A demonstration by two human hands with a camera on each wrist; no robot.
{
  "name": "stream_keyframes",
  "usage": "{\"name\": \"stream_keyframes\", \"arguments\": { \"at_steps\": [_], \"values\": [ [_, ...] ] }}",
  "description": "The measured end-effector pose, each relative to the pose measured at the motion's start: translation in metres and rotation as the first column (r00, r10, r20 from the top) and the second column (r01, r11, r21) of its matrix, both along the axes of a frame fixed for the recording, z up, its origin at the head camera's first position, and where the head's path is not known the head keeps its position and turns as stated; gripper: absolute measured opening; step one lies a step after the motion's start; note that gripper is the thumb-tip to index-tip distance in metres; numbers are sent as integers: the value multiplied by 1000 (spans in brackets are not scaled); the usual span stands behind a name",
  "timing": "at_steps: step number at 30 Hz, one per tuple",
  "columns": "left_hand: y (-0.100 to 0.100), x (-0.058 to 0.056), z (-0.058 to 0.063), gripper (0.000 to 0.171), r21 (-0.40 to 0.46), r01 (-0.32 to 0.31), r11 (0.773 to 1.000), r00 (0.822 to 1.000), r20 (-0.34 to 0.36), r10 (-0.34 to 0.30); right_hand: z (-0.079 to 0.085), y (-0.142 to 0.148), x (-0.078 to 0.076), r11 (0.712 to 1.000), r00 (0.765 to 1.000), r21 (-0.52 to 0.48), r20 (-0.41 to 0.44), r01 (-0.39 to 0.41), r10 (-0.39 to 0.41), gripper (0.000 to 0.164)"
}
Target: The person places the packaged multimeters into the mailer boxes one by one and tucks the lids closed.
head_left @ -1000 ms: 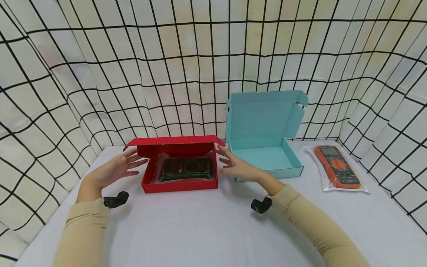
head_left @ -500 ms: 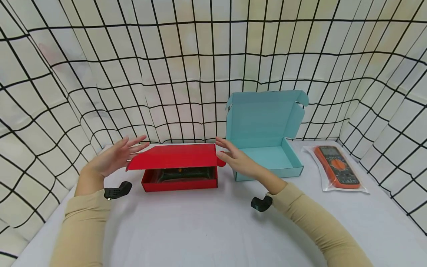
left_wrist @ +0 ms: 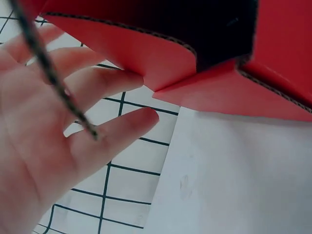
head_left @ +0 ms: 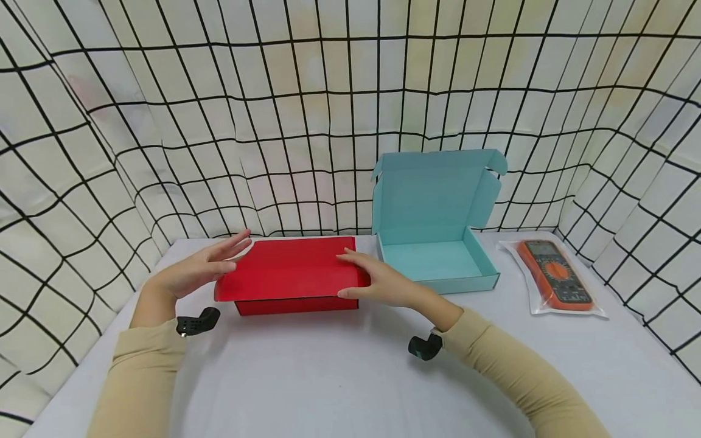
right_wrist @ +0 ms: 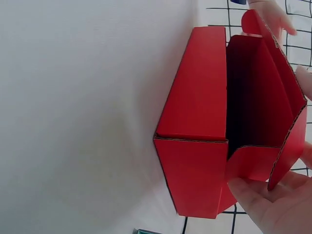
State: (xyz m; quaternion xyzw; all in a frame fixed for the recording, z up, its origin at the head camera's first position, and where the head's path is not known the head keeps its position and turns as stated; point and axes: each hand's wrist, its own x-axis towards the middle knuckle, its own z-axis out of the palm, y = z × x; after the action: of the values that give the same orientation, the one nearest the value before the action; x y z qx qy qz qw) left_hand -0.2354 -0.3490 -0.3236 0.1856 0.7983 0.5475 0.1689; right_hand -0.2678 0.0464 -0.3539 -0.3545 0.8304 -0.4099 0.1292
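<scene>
A red cardboard box [head_left: 298, 306] stands on the white table, its lid [head_left: 290, 267] tilted down low over it. At the lid's left side is my left hand [head_left: 199, 267], fingers extended; in the left wrist view its fingertips touch the red side flap [left_wrist: 126, 53]. My right hand [head_left: 383, 283] lies at the lid's right end, a finger on top and the thumb near the front corner. The right wrist view has that thumb against the right side flap [right_wrist: 258, 163], and a dark gap between lid and box. The box's contents are hidden.
A light blue box [head_left: 438, 261] with its lid raised stands just right of the red one. Farther right lies an orange multimeter [head_left: 555, 274] in a clear plastic bag. White walls with a black grid [head_left: 328, 121] enclose the table at the back and sides.
The red lid has swung forward and down, covering the dark multimeter seen inside before. My right hand has shifted onto the lid's right end; my left hand has stayed beside the left edge.
</scene>
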Motion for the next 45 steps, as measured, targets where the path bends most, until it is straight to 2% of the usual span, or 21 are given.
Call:
{"name": "stream_keyframes", "arguments": {
  "at_steps": [4,10,15,18,28,32,36,39,41,45],
  "values": [
    [5,2,-1,91,-65,1,998,1000,-25,-2,-2,-1,1,1000,1000,-4,-13,-4,3,80],
    [15,3,3,98,-183,-27,983,998,-54,18,-6,-2,2,999,997,47,-78,-5,8,79],
    [26,2,1,100,-373,-59,926,998,-37,48,-9,-2,4,994,990,104,-138,-15,30,79],
    [31,1,-1,102,-441,-69,895,998,-36,59,-12,-2,6,992,986,125,-164,-19,39,79],
    [38,-1,-9,105,-477,-45,878,999,-41,29,-17,-2,9,982,977,190,-210,-8,49,81],
    [44,1,-14,106,-513,-35,858,999,-43,15,-20,-2,10,967,972,255,-226,-13,72,84],
    [51,3,-18,108,-580,-50,813,998,-63,17,-23,-2,11,946,963,324,-247,-26,111,85],
    [55,3,-23,109,-631,-81,772,995,-100,23,-25,-3,13,934,958,357,-258,-25,124,85],
    [59,0,-26,110,-668,-106,737,991,-132,23,-25,-3,14,927,957,375,-261,-17,123,87],
    [70,-2,-25,112,-748,-147,647,984,-176,20,-25,-3,15,915,957,402,-259,-18,133,89]
  ]
}}
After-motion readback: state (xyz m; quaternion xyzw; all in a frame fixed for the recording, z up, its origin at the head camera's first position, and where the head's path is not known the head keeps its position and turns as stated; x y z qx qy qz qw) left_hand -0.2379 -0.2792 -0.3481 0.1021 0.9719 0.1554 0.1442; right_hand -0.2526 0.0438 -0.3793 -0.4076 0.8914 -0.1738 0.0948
